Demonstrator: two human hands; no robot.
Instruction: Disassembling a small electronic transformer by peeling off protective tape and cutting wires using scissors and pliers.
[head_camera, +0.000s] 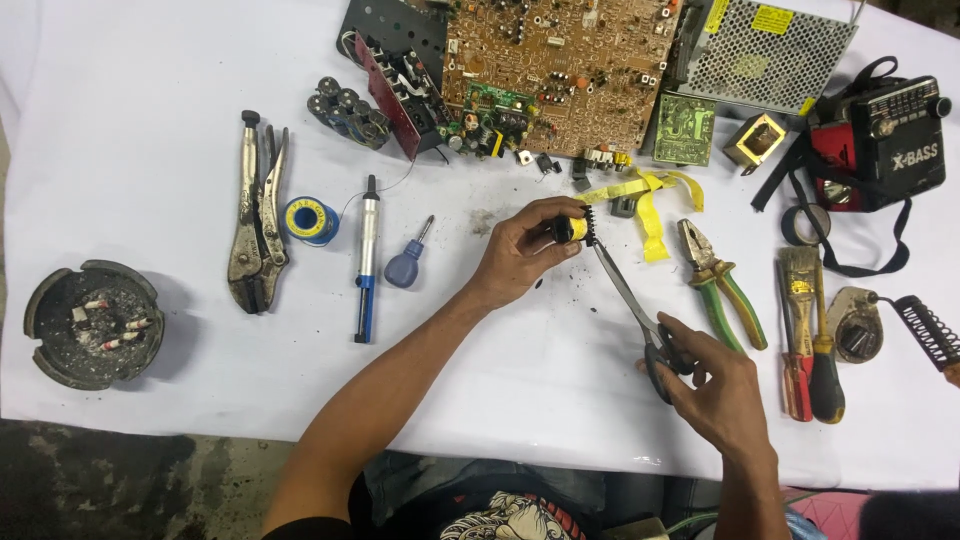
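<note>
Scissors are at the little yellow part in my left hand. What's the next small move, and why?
Probably a short snip: the scissors in the right hand have their tips at the small yellow-and-black part pinched in the left hand, with yellow tape trailing just beyond.

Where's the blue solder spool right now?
In the head view, the blue solder spool stands on the white table's left half, between the locking pliers and the desoldering pump.

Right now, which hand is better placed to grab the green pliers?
The right hand, probably. The pliers lie just above it on the table, though it holds scissors. The left hand is farther off and grips a small yellow part.
</note>
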